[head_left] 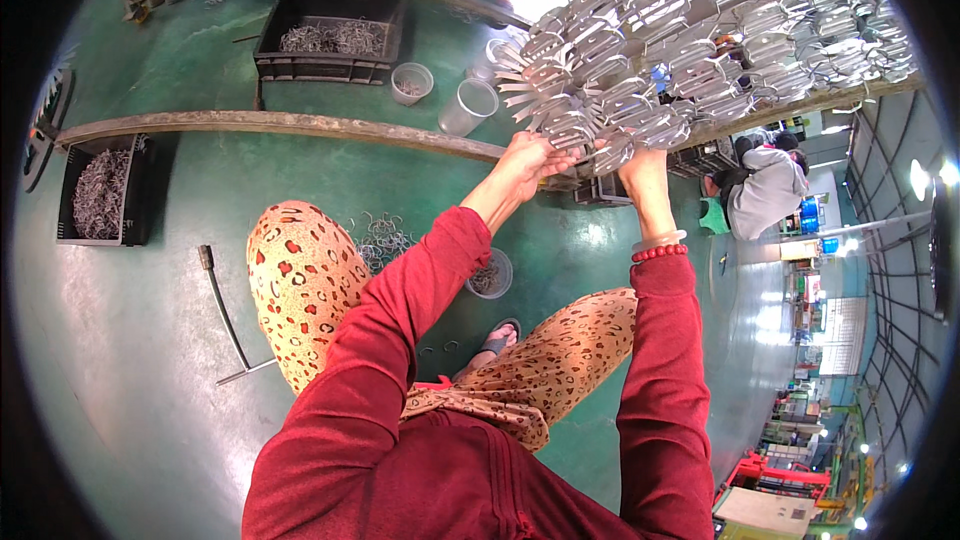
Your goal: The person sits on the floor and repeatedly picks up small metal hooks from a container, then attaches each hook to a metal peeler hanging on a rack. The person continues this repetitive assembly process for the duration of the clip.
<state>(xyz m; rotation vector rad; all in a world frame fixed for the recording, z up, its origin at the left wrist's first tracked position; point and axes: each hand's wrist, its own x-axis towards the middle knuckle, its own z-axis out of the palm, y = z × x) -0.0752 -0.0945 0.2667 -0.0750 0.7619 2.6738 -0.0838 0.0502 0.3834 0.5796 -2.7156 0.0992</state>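
Note:
Shiny curved metal plates with narrow prongs [575, 115] hang in a dense cluster from the wooden rack at the upper right. My left hand [530, 162] is at the cluster's lower left edge, thumb and fingers drawn together; what they pinch is too small to make out. Against the underside of the cluster, my right hand [645, 172] has its fingers closed round the edge of a metal plate [618, 148]. Plates partly hide those fingertips. A bangle and a red bead bracelet [659, 253] circle my right wrist.
A wooden beam [290, 123] crosses ahead of my knees. Black crates [325, 65] hold small metal pieces. A clear plastic cup [468, 108] and small tubs stand nearby. Loose metal hooks [382, 240] lie between my legs. A person in grey [765, 195] sits at the right.

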